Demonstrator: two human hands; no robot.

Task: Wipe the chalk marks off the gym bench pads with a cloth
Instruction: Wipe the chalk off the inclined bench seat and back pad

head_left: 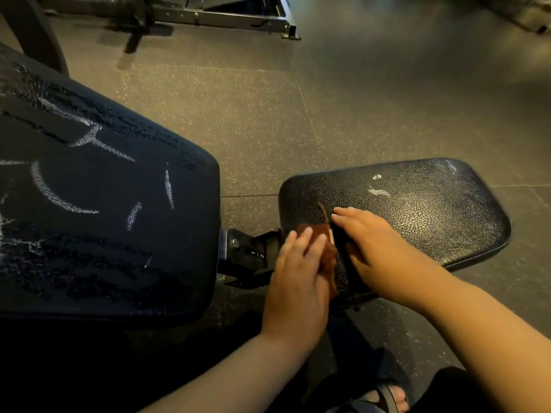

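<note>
Lying under the left hand (298,281), cloth (329,259) runs near-to-far — tail pointing away.

Both forearms are bare from the wrists back to the picture's edge. The left hand (293,281) and the right hand (375,251) are bare as well, with short, rounded nails that show pale on the fingers (307,231). Low in the view a foot wears an open sandal (384,396) with greyish straps across the instep, leaving the toes uncovered. Dark clothing (447,391), black or nearly so, covers the leg at the lower right. Its cut is too dim to tell.
</note>
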